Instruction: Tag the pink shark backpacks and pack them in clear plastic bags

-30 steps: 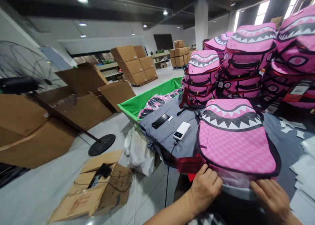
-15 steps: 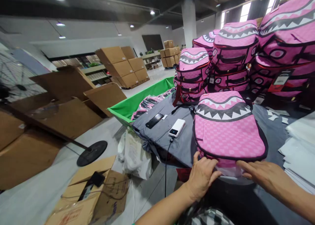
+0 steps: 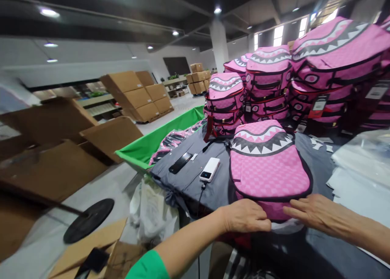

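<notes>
A pink backpack (image 3: 269,165) with a black-and-white shark-mouth print lies face up on the grey cloth-covered table, its bottom end towards me. At that end's left corner is my left hand (image 3: 247,216), fingers curled together against the edge; its fingertips are partly hidden. My right hand (image 3: 310,214) rests at the right part of the same end, fingers stretched out over the edge. Clear plastic (image 3: 286,226) shows under the backpack between the two hands.
Stacked pink backpacks (image 3: 329,59) stand behind. Left on the table are a phone (image 3: 180,162) and a white power bank (image 3: 210,169) with a cable. A green-sided bin (image 3: 164,134) adjoins the table. White plastic sheets (image 3: 359,181) lie right; an open carton (image 3: 88,246) is lower left.
The view has shifted, so the scene sits further left. My left hand has turned and curled at the backpack's edge, its forearm lying flatter. My right hand is still at the right edge.
</notes>
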{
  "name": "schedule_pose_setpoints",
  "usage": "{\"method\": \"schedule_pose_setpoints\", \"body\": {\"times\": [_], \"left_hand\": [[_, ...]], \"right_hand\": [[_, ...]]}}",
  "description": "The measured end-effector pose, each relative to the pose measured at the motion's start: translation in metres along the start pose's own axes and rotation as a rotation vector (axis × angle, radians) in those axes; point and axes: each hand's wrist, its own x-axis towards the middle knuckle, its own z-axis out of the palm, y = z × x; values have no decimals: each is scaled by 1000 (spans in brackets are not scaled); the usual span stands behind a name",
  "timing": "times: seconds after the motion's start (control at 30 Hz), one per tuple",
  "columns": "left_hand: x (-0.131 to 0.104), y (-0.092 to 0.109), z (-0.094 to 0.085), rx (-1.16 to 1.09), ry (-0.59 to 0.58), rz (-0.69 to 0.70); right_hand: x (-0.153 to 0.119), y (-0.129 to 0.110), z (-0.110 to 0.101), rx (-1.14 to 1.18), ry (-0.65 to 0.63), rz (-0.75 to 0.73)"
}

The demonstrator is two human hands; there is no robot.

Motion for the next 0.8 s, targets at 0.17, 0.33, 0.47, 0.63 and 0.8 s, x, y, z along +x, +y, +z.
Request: {"method": "schedule_pose_setpoints", "body": {"times": [0.17,0.33,0.47,0.63,0.8], "left_hand": [[6,-7,-9,-8,47,186],[11,-9,-9,-109,62,295],[11,-13,-3,14,190,278],[1,-7,1,113,298,242],[-15,17,13,165,348,130]], "right_hand": [[16,6,-21,144,-169,-61],[20,9,-18,187,-225,-38],[25,9,-26,135,-323,-54],[24,5,-33,-61,-324,-116],[2,-13,-26,-210,-100,-157]]}}
